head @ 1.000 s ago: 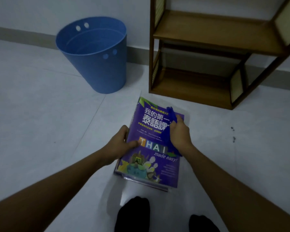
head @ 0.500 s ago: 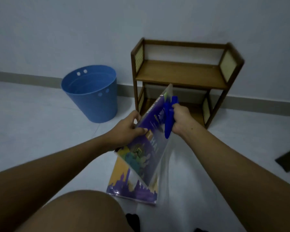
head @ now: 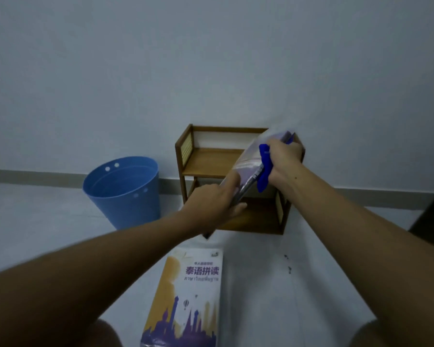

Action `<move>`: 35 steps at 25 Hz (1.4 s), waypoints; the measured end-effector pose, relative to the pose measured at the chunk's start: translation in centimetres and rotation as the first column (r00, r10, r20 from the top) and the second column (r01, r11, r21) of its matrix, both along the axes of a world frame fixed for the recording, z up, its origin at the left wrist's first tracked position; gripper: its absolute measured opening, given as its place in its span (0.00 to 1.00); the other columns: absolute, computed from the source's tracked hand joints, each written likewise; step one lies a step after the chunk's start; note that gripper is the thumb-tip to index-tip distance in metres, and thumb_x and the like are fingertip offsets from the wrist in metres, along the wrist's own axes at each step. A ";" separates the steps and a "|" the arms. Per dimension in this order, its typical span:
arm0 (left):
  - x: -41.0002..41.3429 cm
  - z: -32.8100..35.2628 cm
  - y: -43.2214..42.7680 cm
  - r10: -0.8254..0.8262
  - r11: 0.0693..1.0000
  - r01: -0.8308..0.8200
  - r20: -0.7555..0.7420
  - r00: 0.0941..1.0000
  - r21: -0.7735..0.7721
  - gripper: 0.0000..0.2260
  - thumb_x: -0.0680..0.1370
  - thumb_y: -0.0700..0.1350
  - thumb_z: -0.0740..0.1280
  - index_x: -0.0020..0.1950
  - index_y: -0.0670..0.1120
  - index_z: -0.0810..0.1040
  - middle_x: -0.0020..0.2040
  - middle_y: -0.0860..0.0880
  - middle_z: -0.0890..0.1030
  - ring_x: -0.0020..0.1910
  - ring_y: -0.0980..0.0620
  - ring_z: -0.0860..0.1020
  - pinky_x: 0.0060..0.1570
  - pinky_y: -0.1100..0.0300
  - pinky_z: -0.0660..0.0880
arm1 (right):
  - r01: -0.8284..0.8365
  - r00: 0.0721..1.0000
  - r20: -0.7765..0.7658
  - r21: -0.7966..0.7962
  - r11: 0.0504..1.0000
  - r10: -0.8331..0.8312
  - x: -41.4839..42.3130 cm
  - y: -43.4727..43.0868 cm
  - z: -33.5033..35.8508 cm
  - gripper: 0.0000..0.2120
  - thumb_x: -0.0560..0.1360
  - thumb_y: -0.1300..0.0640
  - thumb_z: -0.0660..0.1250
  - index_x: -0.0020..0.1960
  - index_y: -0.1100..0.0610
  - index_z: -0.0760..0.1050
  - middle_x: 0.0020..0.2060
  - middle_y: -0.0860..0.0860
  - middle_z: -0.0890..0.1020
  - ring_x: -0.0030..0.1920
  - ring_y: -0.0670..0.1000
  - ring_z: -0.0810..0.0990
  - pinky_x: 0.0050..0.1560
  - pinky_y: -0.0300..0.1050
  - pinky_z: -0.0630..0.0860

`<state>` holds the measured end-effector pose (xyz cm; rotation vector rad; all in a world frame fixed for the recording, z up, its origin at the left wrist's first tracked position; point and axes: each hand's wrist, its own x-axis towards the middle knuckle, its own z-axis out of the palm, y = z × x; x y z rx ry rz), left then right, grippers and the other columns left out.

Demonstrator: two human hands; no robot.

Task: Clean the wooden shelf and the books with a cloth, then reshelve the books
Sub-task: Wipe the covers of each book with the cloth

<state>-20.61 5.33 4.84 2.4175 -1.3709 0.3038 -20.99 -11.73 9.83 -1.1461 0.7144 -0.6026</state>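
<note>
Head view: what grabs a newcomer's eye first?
Both hands at centre, lifting a purple book edge-on toward the wooden shelf by the wall: left hand low on it, right hand at its top with a bright blue cloth. Then the blue bin left of the shelf, and a second book flat on the floor.

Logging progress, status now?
Left hand and right hand grip the book; right also holds cloth. Shelf empty. Second book on floor.

- You see a brown wooden shelf (head: 206,159) with pale woven side panels.
- Your cloth (head: 264,169) is vivid blue.
- The floor book (head: 186,301) shows orange sky and a purple skyline.
- The bin (head: 125,194) is blue.
</note>
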 end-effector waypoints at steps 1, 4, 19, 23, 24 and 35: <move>0.0 -0.2 0.1 -0.036 0.999 0.037 -0.067 0.997 0.012 0.17 0.79 0.57 0.59 0.61 0.48 0.63 0.45 0.50 0.78 0.34 0.55 0.78 0.29 0.70 0.71 | -0.011 1.000 0.014 -0.013 1.000 0.011 -0.4 -0.6 0.1 0.07 0.75 0.62 0.65 0.52 0.58 0.71 0.38 0.52 0.78 0.37 0.51 0.79 0.45 0.48 0.81; 0.3 0.1 1.0 -0.065 0.988 0.004 -0.390 0.918 -0.156 0.14 0.79 0.58 0.55 0.60 0.52 0.62 0.50 0.50 0.80 0.44 0.56 0.81 0.38 0.67 0.75 | -0.077 0.993 0.088 -0.038 0.996 0.080 -1.9 -2.1 1.1 0.04 0.72 0.65 0.65 0.46 0.58 0.74 0.36 0.54 0.78 0.38 0.54 0.80 0.40 0.50 0.81; 2.5 2.7 5.3 -0.427 0.775 -0.505 -0.904 0.028 -0.381 0.23 0.74 0.57 0.64 0.61 0.43 0.73 0.53 0.41 0.82 0.48 0.44 0.83 0.44 0.51 0.80 | -0.472 0.846 0.294 0.030 0.881 0.444 -1.9 -2.7 4.1 0.18 0.67 0.64 0.71 0.56 0.63 0.74 0.40 0.59 0.81 0.36 0.57 0.83 0.37 0.52 0.82; 2.1 2.4 3.7 -0.398 0.741 -0.521 -0.902 0.169 -0.425 0.19 0.76 0.48 0.67 0.64 0.41 0.73 0.51 0.40 0.83 0.45 0.43 0.83 0.40 0.52 0.80 | -0.328 0.941 0.111 0.048 0.944 0.321 -1.9 -3.9 2.8 0.23 0.67 0.65 0.73 0.60 0.64 0.72 0.48 0.62 0.81 0.40 0.59 0.83 0.34 0.54 0.81; 2.2 2.4 3.2 -0.398 0.706 -0.545 -0.890 0.223 -0.452 0.19 0.75 0.47 0.67 0.63 0.40 0.73 0.50 0.40 0.84 0.44 0.43 0.83 0.39 0.53 0.80 | -0.307 0.948 0.105 0.035 0.951 0.302 -1.8 -4.1 2.5 0.23 0.68 0.64 0.74 0.60 0.63 0.72 0.49 0.62 0.81 0.41 0.59 0.83 0.35 0.53 0.82; 3.7 3.4 2.0 -0.475 0.315 -0.713 -0.754 0.453 -0.627 0.17 0.77 0.49 0.66 0.62 0.43 0.72 0.49 0.44 0.83 0.43 0.46 0.84 0.36 0.53 0.80 | -0.474 0.853 -0.300 -0.790 0.390 0.427 -2.3 -1.9 -1.1 0.24 0.79 0.43 0.55 0.74 0.42 0.57 0.72 0.48 0.66 0.70 0.50 0.69 0.66 0.61 0.68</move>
